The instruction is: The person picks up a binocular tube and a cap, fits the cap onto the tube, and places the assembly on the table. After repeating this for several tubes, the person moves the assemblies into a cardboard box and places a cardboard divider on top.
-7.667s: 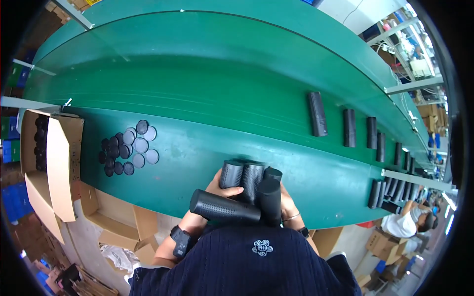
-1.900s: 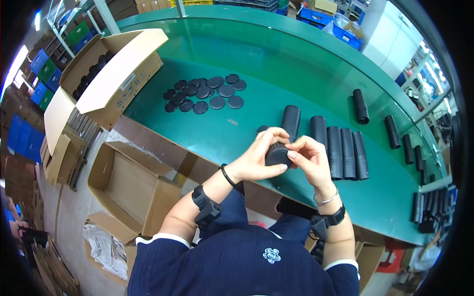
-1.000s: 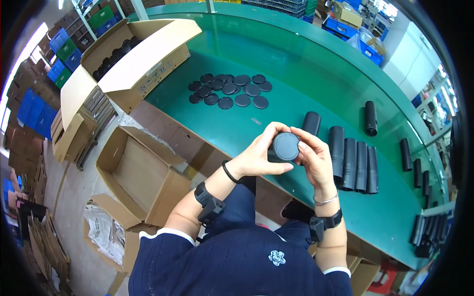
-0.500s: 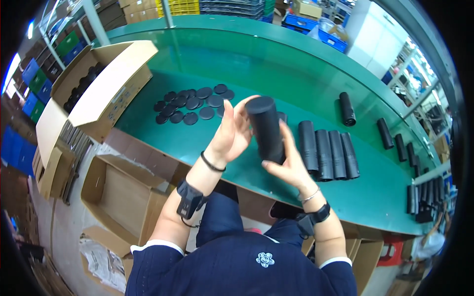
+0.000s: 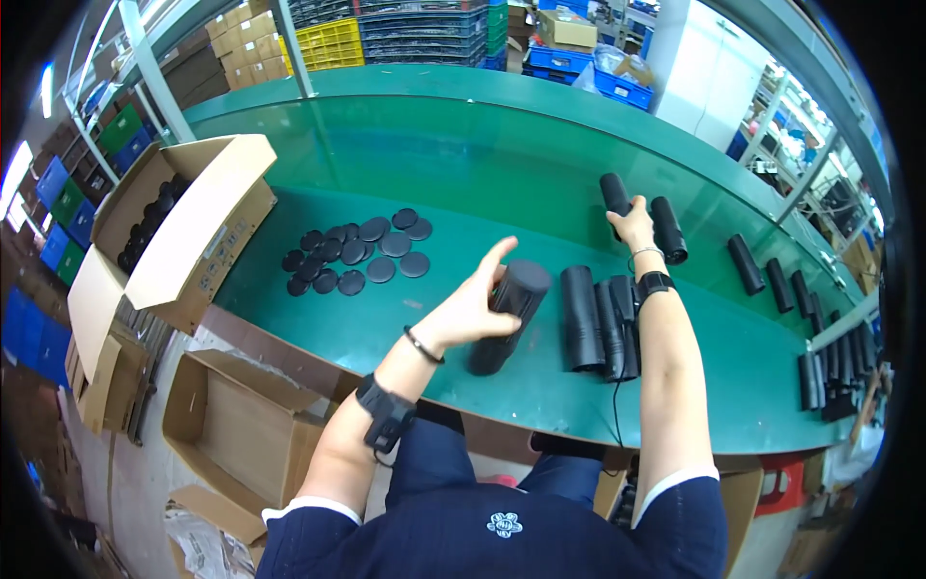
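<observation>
My left hand is wrapped round a black cylindrical tube with a flat capped top, tilted over the green bench. My right hand reaches to the far side and grips another black tube, beside a black tube on the green surface. Between my arms lie several black tubes side by side, partly hidden by my right forearm. Left of my left hand, many thin black discs lie scattered on the bench.
An open cardboard box with black parts stands at the left end of the bench. Below it sits another open cardboard box on the floor. More black tubes line the right side, by a metal frame post.
My hands have moved apart from the one tube they both held. My right hand has gone far and right, gripping a tube there; my left hand has a tube lower down.
</observation>
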A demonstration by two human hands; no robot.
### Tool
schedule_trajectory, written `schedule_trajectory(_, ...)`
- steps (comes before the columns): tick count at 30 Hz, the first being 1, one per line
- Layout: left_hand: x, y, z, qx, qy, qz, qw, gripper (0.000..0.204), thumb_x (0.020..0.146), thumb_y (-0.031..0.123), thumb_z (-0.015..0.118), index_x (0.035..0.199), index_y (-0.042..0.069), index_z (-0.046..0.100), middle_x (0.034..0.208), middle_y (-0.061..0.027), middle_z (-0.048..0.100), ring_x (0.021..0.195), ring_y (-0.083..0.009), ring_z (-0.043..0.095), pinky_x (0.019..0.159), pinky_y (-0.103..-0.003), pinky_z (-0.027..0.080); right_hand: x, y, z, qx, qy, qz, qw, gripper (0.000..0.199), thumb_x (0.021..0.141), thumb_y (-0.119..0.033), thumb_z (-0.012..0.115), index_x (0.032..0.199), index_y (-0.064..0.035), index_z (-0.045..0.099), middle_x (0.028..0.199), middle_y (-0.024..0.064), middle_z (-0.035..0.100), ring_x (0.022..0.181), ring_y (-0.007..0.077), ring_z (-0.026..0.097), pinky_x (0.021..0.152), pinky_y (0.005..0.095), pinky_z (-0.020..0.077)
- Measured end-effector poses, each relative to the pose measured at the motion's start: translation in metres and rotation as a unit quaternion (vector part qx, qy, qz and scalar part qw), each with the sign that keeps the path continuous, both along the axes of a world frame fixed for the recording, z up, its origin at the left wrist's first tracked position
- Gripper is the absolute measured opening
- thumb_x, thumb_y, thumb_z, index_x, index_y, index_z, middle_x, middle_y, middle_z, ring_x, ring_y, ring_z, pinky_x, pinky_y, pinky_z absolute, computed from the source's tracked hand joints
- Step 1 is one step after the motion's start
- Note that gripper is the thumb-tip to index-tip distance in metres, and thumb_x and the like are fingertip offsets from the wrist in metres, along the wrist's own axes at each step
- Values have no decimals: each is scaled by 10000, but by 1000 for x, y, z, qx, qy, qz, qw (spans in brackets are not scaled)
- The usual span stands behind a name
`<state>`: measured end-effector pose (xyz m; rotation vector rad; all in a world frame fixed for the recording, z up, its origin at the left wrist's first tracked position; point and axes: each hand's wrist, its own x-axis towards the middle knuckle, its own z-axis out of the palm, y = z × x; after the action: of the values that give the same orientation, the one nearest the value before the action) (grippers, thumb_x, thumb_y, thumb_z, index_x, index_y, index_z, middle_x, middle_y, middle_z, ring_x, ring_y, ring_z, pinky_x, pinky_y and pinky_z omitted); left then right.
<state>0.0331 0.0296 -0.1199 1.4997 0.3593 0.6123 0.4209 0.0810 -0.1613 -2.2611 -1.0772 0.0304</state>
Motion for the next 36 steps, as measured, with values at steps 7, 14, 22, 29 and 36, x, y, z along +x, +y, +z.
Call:
schedule_trajectory(7,-32,-22,-10,67,-55,22,996,882,644,106,867,1360,86,354,1267,-75,431,1204,-162,447,1031,-331,366,-1,14,-4,-33,-215,67,974,578,773,-322,706,1266,-56,564,1168,198,631,1064,352,611,934,403,478)
schedule_trajectory(14,-53,-25,-11,-15,-99,17,995,805,762,166,797,1403,36,327,1337,-75,424,1260,-195,408,1086,-366,304,-215,-112,96,-7,441,458,772,211,908,-200,644,1032,-32,673,782,4,628,626,71,571,564,218,458)
schedule_trajectory(22,-41,-47,-10,-78,-103,62,990,721,779,316,735,1331,45,359,1191,-73,501,1125,-161,497,968,-307,395,-243,-147,78,49,582,395,709,243,860,-196,713,1049,-63,641,739,-32,599,567,26,538,495,155,415)
schedule_trajectory(29,-35,-46,-14,-40,-137,56,988,623,791,242,703,1285,40,381,1163,-92,518,1100,-166,509,965,-306,400,-249,-158,84,57,545,389,740,205,872,-182,695,1019,-53,633,714,-29,597,564,31,555,478,158,415)
schedule_trajectory(36,-27,-53,-5,-101,-118,74,985,599,845,243,668,1321,32,371,1198,-93,511,1154,-177,486,1003,-336,378,-241,-159,68,97,567,344,742,261,891,-146,657,1120,-38,594,644,-20,568,515,48,551,455,173,418)
